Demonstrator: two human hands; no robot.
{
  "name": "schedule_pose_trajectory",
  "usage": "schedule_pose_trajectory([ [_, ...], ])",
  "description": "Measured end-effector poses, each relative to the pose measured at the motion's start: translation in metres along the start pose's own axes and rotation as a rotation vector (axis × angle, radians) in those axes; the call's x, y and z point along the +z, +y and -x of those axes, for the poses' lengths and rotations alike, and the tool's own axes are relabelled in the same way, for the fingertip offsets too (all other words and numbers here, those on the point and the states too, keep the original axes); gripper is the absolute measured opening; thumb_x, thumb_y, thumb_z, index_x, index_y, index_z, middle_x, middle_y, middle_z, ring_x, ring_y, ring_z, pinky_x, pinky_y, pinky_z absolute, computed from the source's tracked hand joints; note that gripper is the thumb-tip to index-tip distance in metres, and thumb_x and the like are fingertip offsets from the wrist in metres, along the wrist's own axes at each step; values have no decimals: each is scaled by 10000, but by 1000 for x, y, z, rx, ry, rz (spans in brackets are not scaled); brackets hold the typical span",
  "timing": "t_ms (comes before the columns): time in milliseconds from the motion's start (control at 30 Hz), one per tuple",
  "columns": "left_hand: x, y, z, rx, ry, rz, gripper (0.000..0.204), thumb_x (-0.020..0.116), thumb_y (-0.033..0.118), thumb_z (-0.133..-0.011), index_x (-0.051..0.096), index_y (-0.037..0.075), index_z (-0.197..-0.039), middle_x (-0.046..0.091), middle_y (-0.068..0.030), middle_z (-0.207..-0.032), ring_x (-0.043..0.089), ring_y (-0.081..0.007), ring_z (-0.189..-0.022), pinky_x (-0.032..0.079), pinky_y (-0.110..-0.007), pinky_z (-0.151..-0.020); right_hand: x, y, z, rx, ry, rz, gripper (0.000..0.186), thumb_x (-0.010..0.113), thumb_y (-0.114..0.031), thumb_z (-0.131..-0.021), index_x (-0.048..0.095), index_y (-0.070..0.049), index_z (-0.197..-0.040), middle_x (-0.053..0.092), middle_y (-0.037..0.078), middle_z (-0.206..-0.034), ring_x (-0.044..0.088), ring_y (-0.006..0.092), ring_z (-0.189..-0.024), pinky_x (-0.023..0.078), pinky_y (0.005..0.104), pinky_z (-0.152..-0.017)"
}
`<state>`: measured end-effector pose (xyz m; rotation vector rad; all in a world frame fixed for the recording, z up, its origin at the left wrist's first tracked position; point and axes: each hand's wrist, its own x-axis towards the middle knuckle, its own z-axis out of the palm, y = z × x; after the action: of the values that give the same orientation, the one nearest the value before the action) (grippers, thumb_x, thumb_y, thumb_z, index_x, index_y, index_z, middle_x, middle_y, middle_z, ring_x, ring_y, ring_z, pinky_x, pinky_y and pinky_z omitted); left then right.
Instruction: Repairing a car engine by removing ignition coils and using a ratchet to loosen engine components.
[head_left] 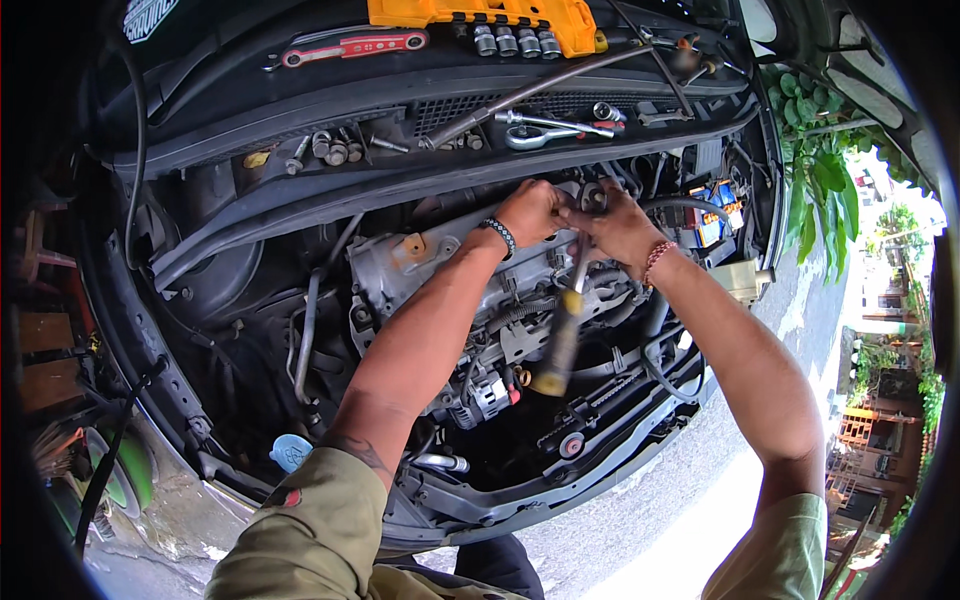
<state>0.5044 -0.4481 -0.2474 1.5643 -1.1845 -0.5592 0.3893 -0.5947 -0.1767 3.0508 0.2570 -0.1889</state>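
Observation:
Both hands meet at the far side of the engine. My right hand is closed round the head end of a ratchet wrench. The ratchet's metal shaft points toward me, and its yellow-and-black handle hangs over the engine, smeared by motion. Pressed against the right hand's fingers, my left hand is closed in a pinch. What its fingertips hold, if anything, is hidden. Bracelets circle both wrists.
Sockets, a combination wrench and a long bar lie along the cowl. Behind them are a red-handled tool and a yellow socket holder. A battery sits right; a light-blue cap is front left.

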Motion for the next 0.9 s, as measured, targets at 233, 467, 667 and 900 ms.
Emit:
schedule_pose_trajectory([
  [233, 5, -9, 6, 64, -2, 77, 130, 664, 12, -802, 683, -24, -926, 702, -203, -907, 691, -296, -805, 522, -356, -785, -58, -50, -31, 655, -293, -486, 764, 712, -147, -844, 250, 3, -1434, 661, 234, -1032, 712, 229, -755, 571, 350, -691],
  [467, -6, 7, 1, -89, 22, -102, 179, 757, 97, -765, 690, -19, -883, 701, -154, -764, 660, -274, -678, 521, -365, -711, -65, -31, -4, 441, -88, -470, 671, 704, -180, -830, 377, -5, -1389, 646, 266, -1098, 632, 391, -1036, 491, 415, -942],
  [667, 4, -22, 1, 94, -58, 163, 217, 695, 20, -808, 657, -38, -1014, 711, -155, -938, 659, -141, -766, 516, -319, -738, -68, -35, -6, 315, -129, -501, 718, 745, -158, -799, 386, -47, -1410, 598, 256, -1202, 586, 416, -1097, 477, 421, -955],
  [900, 0, 5, 7, -88, 15, 415, 182, 645, -62, -820, 675, -45, -999, 728, -94, -976, 673, -133, -889, 529, -291, -832, -68, -42, -8, 459, -114, -550, 659, 720, -151, -821, 406, -25, -1387, 678, 243, -951, 662, 400, -942, 514, 414, -885],
])
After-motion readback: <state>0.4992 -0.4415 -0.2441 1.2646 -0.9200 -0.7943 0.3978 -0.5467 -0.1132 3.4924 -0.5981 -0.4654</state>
